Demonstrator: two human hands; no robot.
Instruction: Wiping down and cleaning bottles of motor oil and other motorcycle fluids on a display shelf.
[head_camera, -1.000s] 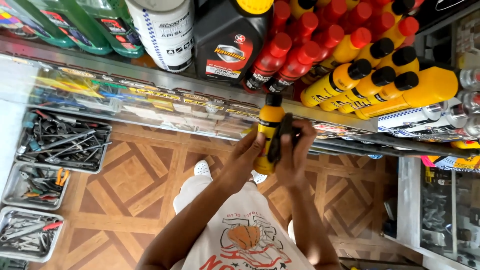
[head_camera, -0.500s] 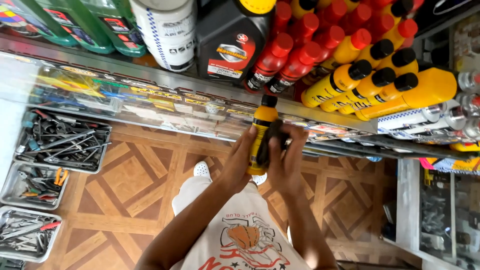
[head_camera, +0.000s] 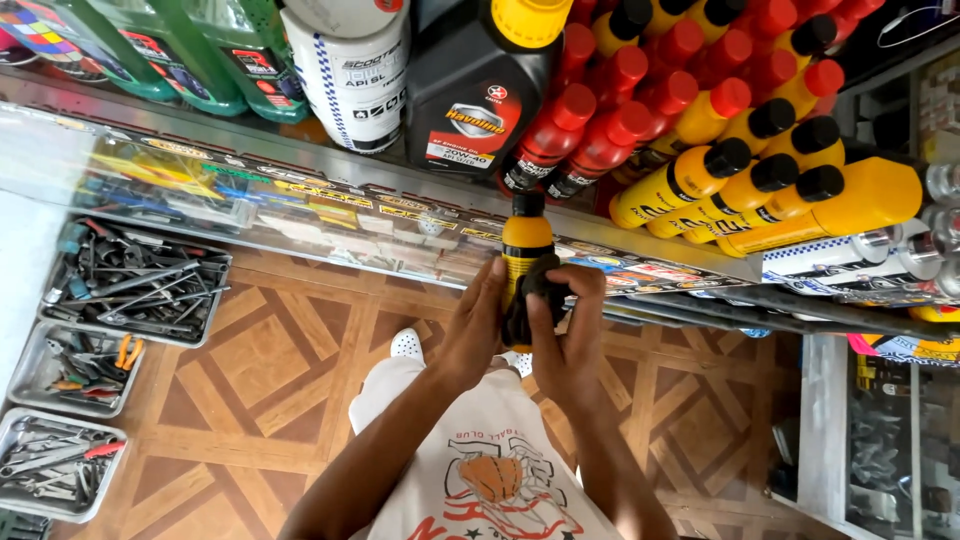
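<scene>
A yellow bottle with a black cap (head_camera: 526, 240) is held upright just in front of the glass counter edge (head_camera: 330, 215). My left hand (head_camera: 478, 325) grips its left side. My right hand (head_camera: 562, 330) presses a dark cloth (head_camera: 535, 290) against the bottle's lower right side. Both forearms reach up from my white printed shirt. The bottle's base is hidden by the cloth and fingers.
The counter top carries rows of yellow bottles (head_camera: 760, 185), red bottles (head_camera: 600, 130), a black oil jug (head_camera: 480, 90), a white jug (head_camera: 350, 60) and green jugs (head_camera: 200, 50). Metal trays of hand tools (head_camera: 135, 280) stand on the floor at left. A glass cabinet (head_camera: 890, 440) is at right.
The bottle and both hands have shifted slightly left and up toward the counter edge. The right hand with the cloth has slid lower along the bottle.
</scene>
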